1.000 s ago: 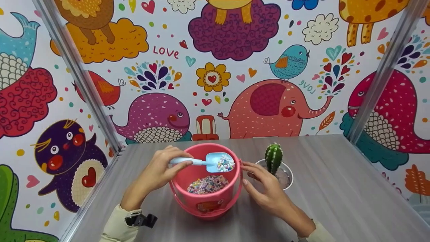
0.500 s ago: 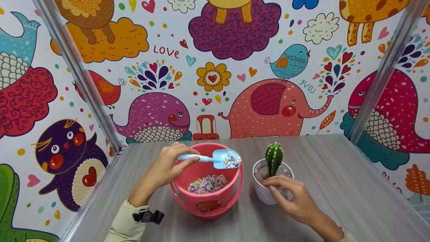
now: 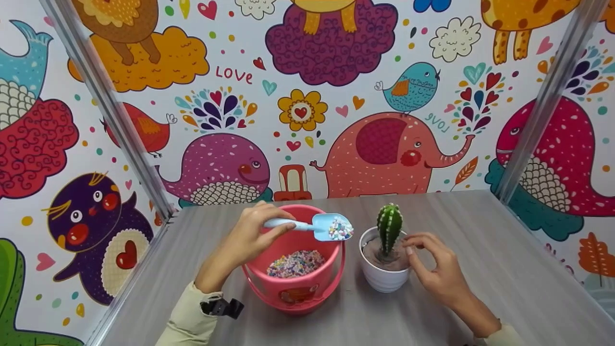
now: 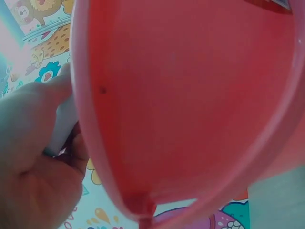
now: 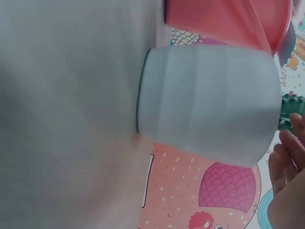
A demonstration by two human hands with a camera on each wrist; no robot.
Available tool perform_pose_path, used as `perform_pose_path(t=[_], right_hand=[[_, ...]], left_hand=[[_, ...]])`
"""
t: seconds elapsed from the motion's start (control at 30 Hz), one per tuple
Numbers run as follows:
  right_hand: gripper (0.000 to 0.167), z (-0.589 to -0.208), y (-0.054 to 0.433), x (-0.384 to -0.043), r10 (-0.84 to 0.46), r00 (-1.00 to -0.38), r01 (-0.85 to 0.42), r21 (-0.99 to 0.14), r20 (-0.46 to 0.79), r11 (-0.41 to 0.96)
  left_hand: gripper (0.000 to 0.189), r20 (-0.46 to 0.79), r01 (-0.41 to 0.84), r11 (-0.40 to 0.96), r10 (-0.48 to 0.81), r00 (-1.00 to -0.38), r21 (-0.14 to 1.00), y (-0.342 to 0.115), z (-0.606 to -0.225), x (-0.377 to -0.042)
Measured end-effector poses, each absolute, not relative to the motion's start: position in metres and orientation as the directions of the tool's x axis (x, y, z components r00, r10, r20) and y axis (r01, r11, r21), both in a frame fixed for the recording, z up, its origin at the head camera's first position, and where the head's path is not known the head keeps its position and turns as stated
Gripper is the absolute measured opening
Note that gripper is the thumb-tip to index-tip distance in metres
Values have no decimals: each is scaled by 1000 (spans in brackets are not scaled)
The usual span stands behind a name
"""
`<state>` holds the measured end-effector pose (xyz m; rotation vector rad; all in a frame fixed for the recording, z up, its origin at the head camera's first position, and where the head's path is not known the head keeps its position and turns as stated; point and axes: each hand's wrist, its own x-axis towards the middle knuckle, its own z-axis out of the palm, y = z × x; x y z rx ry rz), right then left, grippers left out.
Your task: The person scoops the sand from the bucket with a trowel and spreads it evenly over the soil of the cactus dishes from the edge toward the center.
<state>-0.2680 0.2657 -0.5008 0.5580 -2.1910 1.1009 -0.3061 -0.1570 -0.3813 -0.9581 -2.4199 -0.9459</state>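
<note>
In the head view my left hand (image 3: 254, 230) pinches the pale blue handle of a small scoop (image 3: 330, 227) above a pink bucket (image 3: 288, 293). White and pastel beads (image 3: 341, 228) fill the scoop's blade, which reaches past the bucket's right rim. More colourful beads (image 3: 295, 264) lie at the bucket's bottom. Beside the bucket stands a white flowerpot (image 3: 384, 281), upright, with a green cactus (image 3: 389, 223) in brownish fill. My right hand (image 3: 439, 264) is at the pot's right rim with loosely bent fingers. From the right wrist, the fingers (image 5: 286, 152) appear at the rim; contact is unclear.
Grey wood-grain table (image 3: 485, 230) lies under everything. Walls printed with cartoon animals (image 3: 379, 163) stand at the back and both sides, with metal corner posts (image 3: 110, 105). The bucket's handle (image 3: 342, 274) hangs down along its front and side.
My right hand has gone from the bucket's right rim over the pot's front to its right rim. My left hand has carried the loaded scoop rightward, past the bucket's rim.
</note>
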Motion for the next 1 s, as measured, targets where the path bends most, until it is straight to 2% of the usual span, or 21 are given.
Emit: perform_pose_path(t=[0.07, 0.23, 0.33, 0.57, 0.8, 1.0], right_hand=[[30, -502, 267, -270, -86, -754, -567, -579, 651, 586], [73, -509, 269, -275, -112, -850, -463, -630, 514, 624], [85, -514, 272, -277, -144, -886, -430, -662, 442, 614], [87, -517, 276, -279, -170, -943, -333, -757, 288, 563], [90, -517, 276, -280, -157, -952, -305, -793, 261, 528], [95, -515, 273, -277, -142, -958, -285, -802, 248, 524]], left_hand=[[16, 533, 699, 545, 460, -710, 462, -153, -380, -307], [19, 507, 693, 542, 475, -720, 476, -144, -378, -308], [21, 503, 702, 537, 491, -711, 468, -139, -378, -308], [22, 517, 734, 524, 523, -677, 432, -129, -377, -312], [21, 524, 751, 523, 541, -658, 403, -120, -373, -314], [19, 496, 739, 553, 551, -671, 385, -112, -367, -313]])
